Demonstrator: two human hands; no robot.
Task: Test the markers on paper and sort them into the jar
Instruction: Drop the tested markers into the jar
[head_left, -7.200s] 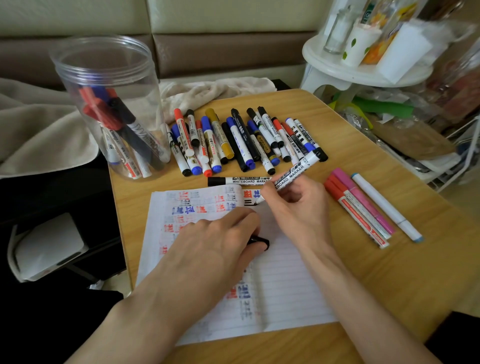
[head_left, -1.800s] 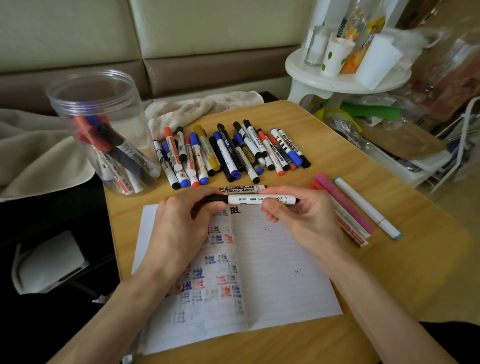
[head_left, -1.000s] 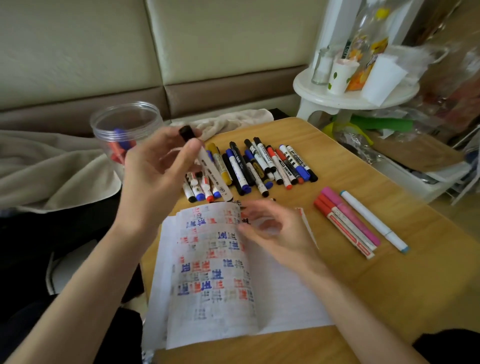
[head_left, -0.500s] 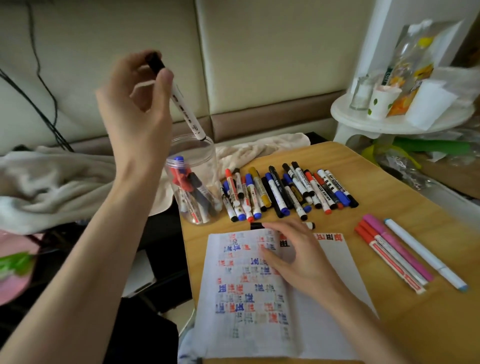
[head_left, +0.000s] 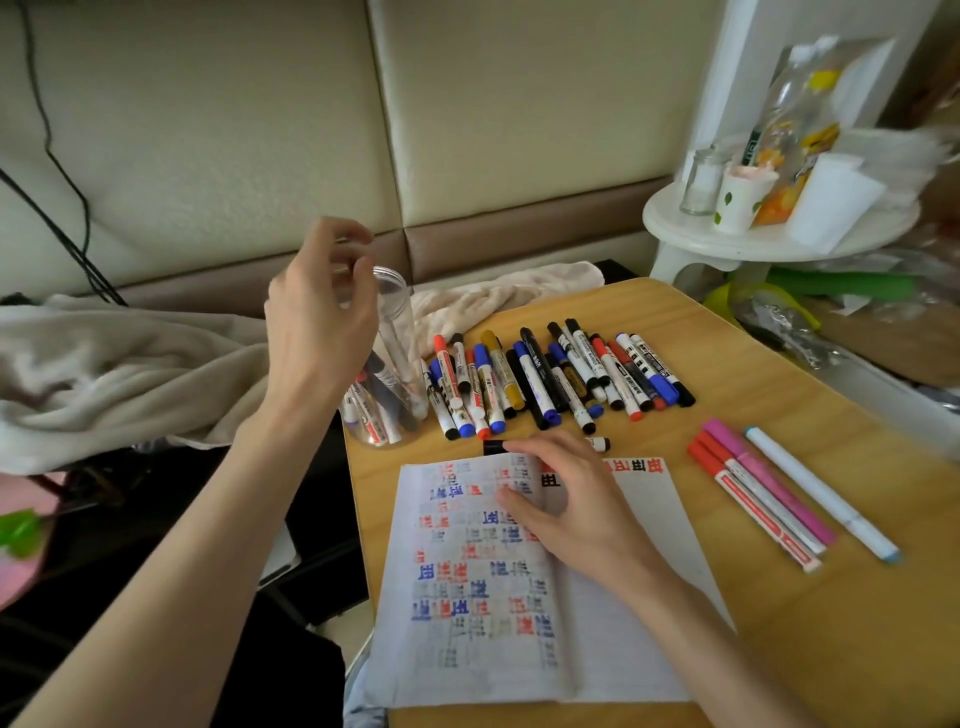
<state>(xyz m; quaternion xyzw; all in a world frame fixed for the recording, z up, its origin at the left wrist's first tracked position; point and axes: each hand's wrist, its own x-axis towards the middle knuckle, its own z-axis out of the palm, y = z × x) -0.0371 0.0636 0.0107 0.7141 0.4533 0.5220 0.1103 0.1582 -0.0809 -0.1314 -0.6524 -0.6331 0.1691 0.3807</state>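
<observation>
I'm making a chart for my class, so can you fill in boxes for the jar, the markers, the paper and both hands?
jar: clear, upright, markers inside
left hand: above the jar, holding nothing
right hand: resting on the paper, fingertips at a black-capped marker
marker row: lying right of the jar
side group: four markers right of the paper

Left hand (head_left: 322, 312) held high, fingers loosely curled, empty; right hand (head_left: 566, 499) low, palm down, fingers arched, thumb splayed.
</observation>
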